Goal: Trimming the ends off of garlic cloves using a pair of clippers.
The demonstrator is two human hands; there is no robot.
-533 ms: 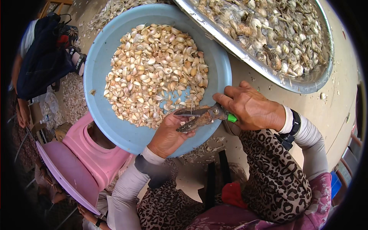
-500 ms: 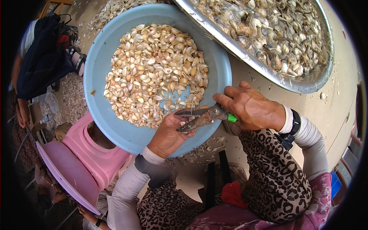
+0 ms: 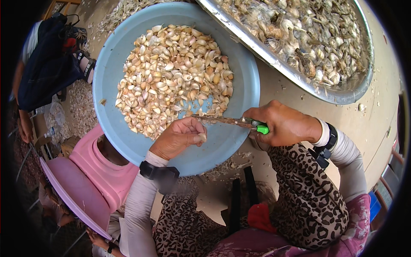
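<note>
My right hand (image 3: 283,124) is wrapped round the green handle of rusty pruning shears (image 3: 229,121). Their blades point left over the blue basin (image 3: 246,73) and are seen edge-on. Just below the blade tips, my left hand (image 3: 177,138) pinches a pale garlic clove (image 3: 203,137) between thumb and fingers. Under and beyond both hands, the basin holds a heap of loose garlic cloves (image 3: 171,73). Part of the blue floor of the basin shows near the shears.
A big metal bowl (image 3: 295,81) full of garlic bulbs (image 3: 317,47) stands at the far right. To the left are a pink plastic stool (image 3: 100,171) and a lilac basin (image 3: 77,192). Another person's dark-clad leg (image 3: 49,64) is at far left. Garlic skins litter the floor.
My left hand has drawn back left from between the blades with the clove in its fingers. The shears have turned edge-on, and their blades appear closer together.
</note>
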